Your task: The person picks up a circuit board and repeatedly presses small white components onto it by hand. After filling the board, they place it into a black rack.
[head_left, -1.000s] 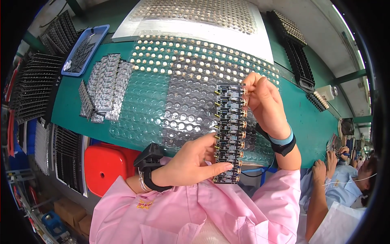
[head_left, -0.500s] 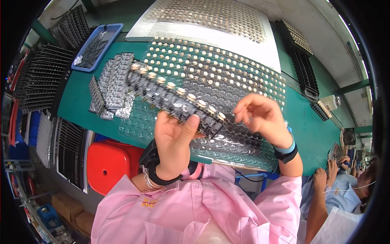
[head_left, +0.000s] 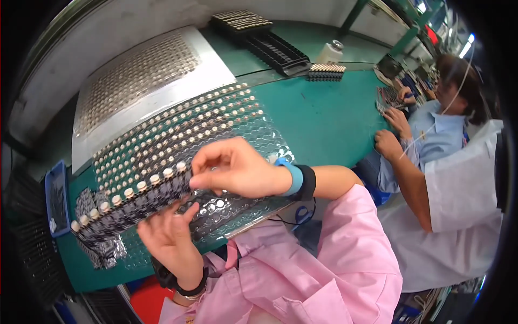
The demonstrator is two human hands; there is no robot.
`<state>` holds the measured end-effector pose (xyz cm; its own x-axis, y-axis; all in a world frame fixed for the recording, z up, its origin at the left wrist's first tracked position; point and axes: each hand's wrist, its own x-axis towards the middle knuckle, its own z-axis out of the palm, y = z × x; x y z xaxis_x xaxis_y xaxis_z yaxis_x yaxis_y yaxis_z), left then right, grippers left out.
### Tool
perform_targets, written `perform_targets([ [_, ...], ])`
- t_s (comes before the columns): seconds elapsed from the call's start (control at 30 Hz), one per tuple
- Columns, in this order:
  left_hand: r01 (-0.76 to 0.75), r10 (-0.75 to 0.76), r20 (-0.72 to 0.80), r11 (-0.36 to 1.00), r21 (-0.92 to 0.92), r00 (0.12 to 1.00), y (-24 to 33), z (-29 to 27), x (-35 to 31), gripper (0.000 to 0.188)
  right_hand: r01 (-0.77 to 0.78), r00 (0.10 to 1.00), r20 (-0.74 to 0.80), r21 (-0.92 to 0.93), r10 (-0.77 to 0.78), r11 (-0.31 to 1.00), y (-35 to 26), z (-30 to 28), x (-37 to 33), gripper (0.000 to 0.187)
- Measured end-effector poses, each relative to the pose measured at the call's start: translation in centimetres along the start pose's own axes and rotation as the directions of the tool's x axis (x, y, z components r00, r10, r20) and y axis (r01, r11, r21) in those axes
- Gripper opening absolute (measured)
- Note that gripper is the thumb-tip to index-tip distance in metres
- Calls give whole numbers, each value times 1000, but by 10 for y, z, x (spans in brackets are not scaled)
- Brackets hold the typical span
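A long black strip-shaped block (head_left: 132, 202) with a row of round cream-topped parts along its upper edge is held slanting over the table. My right hand (head_left: 237, 170) has its thumb and fingers closed at the block's right end. Below the block is my left hand (head_left: 172, 245), its thumb and fingers apart and somewhat blurred; its fingertips are close to the block's lower side, and contact cannot be made out. Under both hands lies a clear plastic blister tray (head_left: 264, 129), with rows of small round cream-topped parts in its far portion.
A second filled blister sheet (head_left: 143, 75) lies on a white board (head_left: 213, 70) at the back left. Grey-black strips (head_left: 105, 251) and a blue tray (head_left: 63, 178) are at left. Farther right are black racks (head_left: 278, 51), a bottle (head_left: 330, 53) and a co-worker's hands (head_left: 396, 121).
My view has swung to the right. My right hand has come to the block's right end; my left hand's grip has loosened. The block now tilts up toward the right.
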<state>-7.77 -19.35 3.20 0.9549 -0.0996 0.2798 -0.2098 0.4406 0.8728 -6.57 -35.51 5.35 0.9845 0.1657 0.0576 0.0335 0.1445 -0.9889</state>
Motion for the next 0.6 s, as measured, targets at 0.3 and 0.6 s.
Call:
perform_targets([
  [0.3, 362, -415, 358, 909, 208, 837, 13, -37, -10, 36, 118, 788, -454, -552, -416, 826, -19, -181, -59, 8],
  [0.6, 274, -329, 114, 898, 344, 937, 25, -59, -10, 27, -234, 621, -689, -618, -374, 750, -2, -363, -136, 9],
])
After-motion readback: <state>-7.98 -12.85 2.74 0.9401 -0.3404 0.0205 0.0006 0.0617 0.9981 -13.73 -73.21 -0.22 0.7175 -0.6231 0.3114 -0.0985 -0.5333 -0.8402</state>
